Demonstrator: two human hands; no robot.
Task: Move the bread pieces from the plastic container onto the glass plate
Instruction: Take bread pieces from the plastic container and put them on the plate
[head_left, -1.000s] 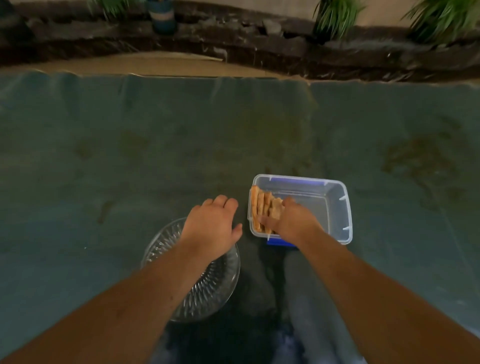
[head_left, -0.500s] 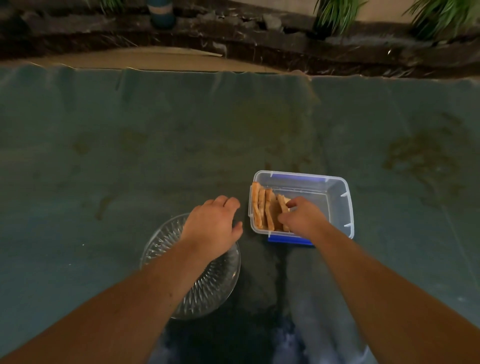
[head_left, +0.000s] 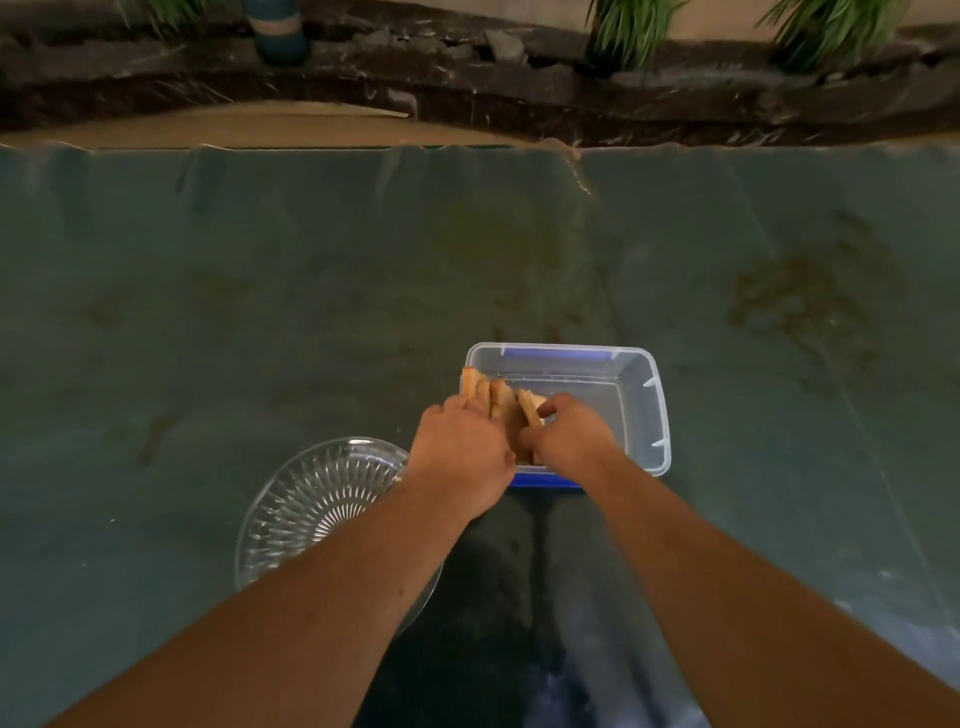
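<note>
A clear plastic container (head_left: 644, 410) with a blue base stands on the green cloth. Several bread pieces (head_left: 498, 400) stand on edge at its left end. My right hand (head_left: 569, 436) is inside the container, fingers pinching the rightmost bread piece. My left hand (head_left: 460, 457) reaches over the container's left wall, its fingers against the bread stack; whether it grips a piece is hidden. The glass plate (head_left: 317, 504), ribbed and with nothing on it, lies to the left and nearer me, partly under my left forearm.
The green cloth (head_left: 260, 312) covers the floor around everything. Beyond its far edge run a bare strip of ground, a dark stone border (head_left: 467, 88) and some plants. My legs show at the bottom between my forearms.
My left hand has moved right from over the glass plate to the bread at the container's left wall. My right hand stays on the bread inside the container.
</note>
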